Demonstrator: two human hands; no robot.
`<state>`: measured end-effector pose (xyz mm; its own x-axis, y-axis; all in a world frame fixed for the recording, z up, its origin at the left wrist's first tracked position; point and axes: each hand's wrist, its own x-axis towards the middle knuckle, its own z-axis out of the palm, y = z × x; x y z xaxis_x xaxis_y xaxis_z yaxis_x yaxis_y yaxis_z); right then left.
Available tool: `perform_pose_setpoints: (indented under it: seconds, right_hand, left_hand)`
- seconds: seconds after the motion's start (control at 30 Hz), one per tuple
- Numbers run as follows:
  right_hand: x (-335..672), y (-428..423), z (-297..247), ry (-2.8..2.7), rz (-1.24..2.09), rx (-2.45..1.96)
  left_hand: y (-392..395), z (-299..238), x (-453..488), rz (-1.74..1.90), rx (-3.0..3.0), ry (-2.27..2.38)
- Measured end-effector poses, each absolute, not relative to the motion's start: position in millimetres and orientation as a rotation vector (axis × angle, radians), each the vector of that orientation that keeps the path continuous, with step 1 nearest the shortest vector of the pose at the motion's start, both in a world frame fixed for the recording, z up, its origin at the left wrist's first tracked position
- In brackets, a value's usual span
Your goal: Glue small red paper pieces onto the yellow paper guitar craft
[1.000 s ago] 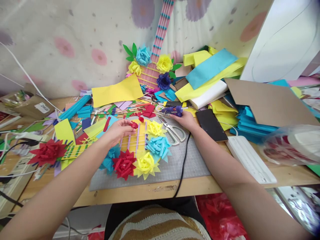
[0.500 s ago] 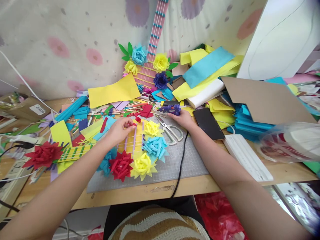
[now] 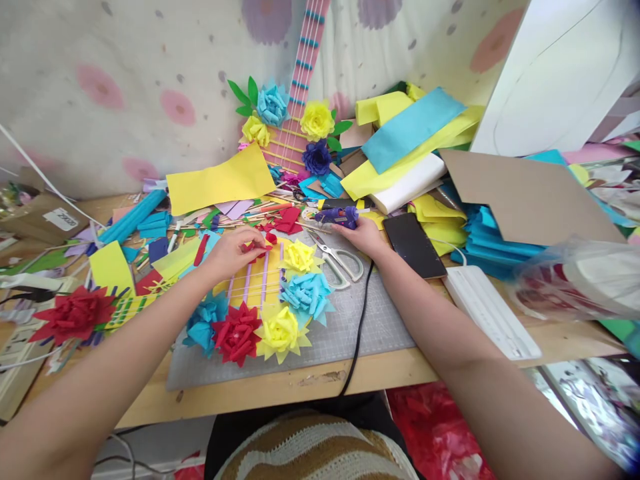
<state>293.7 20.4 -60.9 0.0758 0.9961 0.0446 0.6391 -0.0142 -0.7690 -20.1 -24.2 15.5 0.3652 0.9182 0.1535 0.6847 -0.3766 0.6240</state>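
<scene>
Left hand (image 3: 239,252): fingertips pinched on small red piece (image 3: 256,256), over yellow toy guitar (image 3: 273,275) toward cutting mat (image 3: 385,323)'s left edge. Right hand (image 3: 364,237): round purple glue gun (image 3: 337,217), mat's far edge. Scissors (image 3: 327,252) just nearer.

Single head cam faces fwd & down, desk (image 3: 270,391) close below.

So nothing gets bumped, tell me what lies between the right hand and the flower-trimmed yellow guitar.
In the head view, the scissors lie there, on the gray mat.
</scene>
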Motion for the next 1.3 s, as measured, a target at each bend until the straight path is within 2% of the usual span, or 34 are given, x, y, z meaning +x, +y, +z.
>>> perform_pose_setpoints:
  seconds: [0.6,1.3]
  right_hand:
    - [291,18,-55,-1.598,0.783,-1.722]
    - [295,13,-51,-1.776,0.671,-1.822]
  left_hand:
    - [-14,10,-15,0.544,2.309,1.502]
    - [-20,-3,-8,0.664,2.357,1.662]
